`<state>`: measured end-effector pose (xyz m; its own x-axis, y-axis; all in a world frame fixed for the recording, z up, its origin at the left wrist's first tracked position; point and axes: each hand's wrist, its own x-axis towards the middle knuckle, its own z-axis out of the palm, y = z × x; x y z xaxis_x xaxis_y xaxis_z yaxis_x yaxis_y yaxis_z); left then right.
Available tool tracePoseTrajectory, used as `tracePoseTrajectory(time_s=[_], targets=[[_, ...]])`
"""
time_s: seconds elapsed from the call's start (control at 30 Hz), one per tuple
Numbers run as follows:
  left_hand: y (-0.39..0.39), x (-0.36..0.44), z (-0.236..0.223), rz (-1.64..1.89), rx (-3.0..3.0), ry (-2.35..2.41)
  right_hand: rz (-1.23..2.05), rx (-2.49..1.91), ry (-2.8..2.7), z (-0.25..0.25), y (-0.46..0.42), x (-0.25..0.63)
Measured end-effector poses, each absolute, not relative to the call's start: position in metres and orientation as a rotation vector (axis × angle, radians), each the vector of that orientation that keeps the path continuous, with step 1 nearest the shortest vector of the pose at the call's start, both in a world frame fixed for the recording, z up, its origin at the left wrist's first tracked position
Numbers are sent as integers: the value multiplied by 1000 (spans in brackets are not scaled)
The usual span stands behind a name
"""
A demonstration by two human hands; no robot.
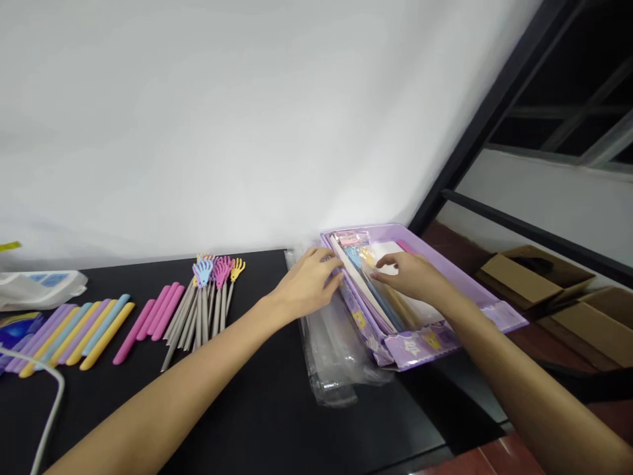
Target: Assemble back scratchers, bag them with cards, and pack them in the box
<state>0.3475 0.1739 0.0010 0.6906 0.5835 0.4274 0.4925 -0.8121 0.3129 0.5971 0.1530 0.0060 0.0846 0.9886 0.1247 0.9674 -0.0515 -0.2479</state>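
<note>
A purple cardboard display box (442, 268) with printed cartoon figures stands tilted at the right end of the black table. Inside it lie clear-wrapped back scratchers (401, 310) with blue and yellow hand-shaped heads, next to white card. My left hand (311, 280) is at the box's left edge, its fingers bent and apart, with nothing seen between them. Over the box, my right hand (413, 280) has thumb and forefinger drawn together at the wrapped scratchers; what they pinch is too small to make out.
Clear plastic bags (329, 349) lie partly under the box. To the left are metal-rod back scratchers (202, 310), pink handles (161, 313) and several pastel handles (82, 330). A white device (42, 288) and a white cable (58, 389) are farther left. Cardboard boxes (524, 274) stand below right.
</note>
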Motion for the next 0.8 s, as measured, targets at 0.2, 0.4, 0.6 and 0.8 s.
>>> tracePoseTrajectory(time_s=[0.2,0.4,0.6,0.8], targets=[[174,283,19,840,2717,1068,236,-1661,-1991,54,156,519],[163,191,35,872,2473,1433,590,-1502,-2038,66,148,424],[151,132,13,759,2363,1575,688,-1539,-2030,36,145,366],[147,102,-7,776,2450,1680,670,-1561,-1963,-7,140,331]])
